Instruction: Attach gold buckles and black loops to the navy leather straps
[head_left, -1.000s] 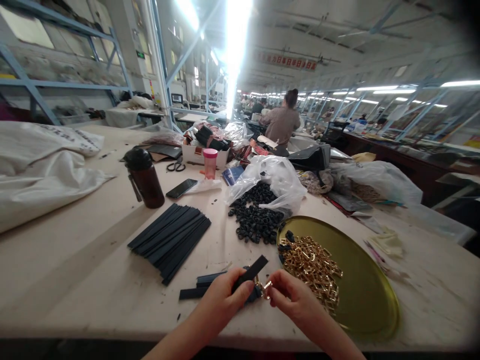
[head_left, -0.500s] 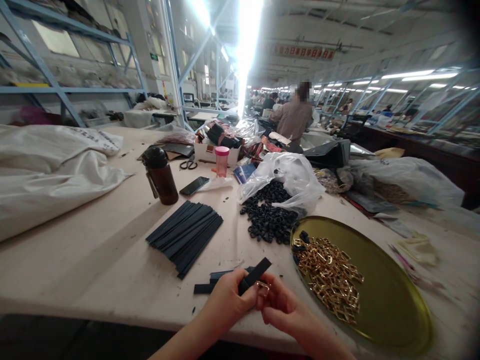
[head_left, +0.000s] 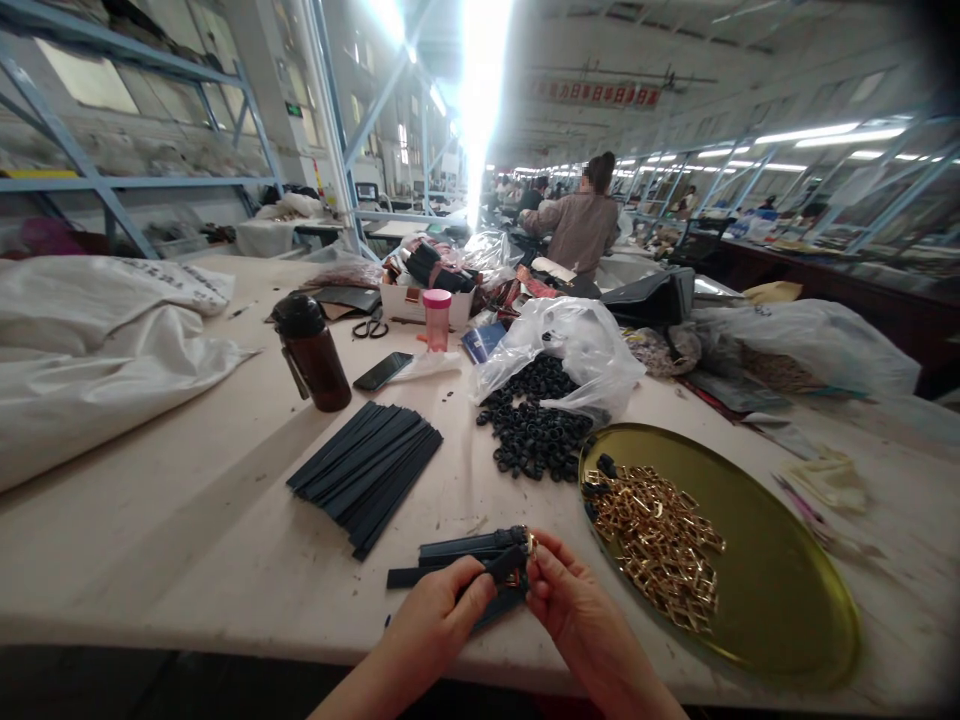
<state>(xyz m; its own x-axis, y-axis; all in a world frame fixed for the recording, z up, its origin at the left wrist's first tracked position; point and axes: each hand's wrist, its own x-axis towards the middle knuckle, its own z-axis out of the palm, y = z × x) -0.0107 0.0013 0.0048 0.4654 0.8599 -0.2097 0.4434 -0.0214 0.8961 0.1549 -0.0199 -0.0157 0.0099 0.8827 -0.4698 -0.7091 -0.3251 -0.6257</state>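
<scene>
Near the table's front edge, my left hand (head_left: 450,612) pinches a dark strap (head_left: 504,563) between thumb and fingers. Just right of it, my right hand (head_left: 561,590) has its fingers closed on a small gold buckle (head_left: 532,546) at the strap's end. Several dark straps (head_left: 457,548) lie under and beyond my left hand, some with buckles. A fanned stack of dark strips (head_left: 367,470) rests farther left. Black loops (head_left: 536,435) spill out of a clear plastic bag (head_left: 592,345). Many gold buckles (head_left: 660,540) are heaped on a round gold tray (head_left: 780,590) at the right.
A dark bottle (head_left: 315,355), a phone (head_left: 382,371), scissors (head_left: 370,325) and a pink-lidded jar (head_left: 436,322) stand or lie beyond the strips. White cloth (head_left: 97,350) covers the left side. A person (head_left: 581,225) stands farther back.
The strap in my left hand has turned lower and flatter. My right fingers have moved slightly up with the buckle, now at the strap's end. The view has shifted a little.
</scene>
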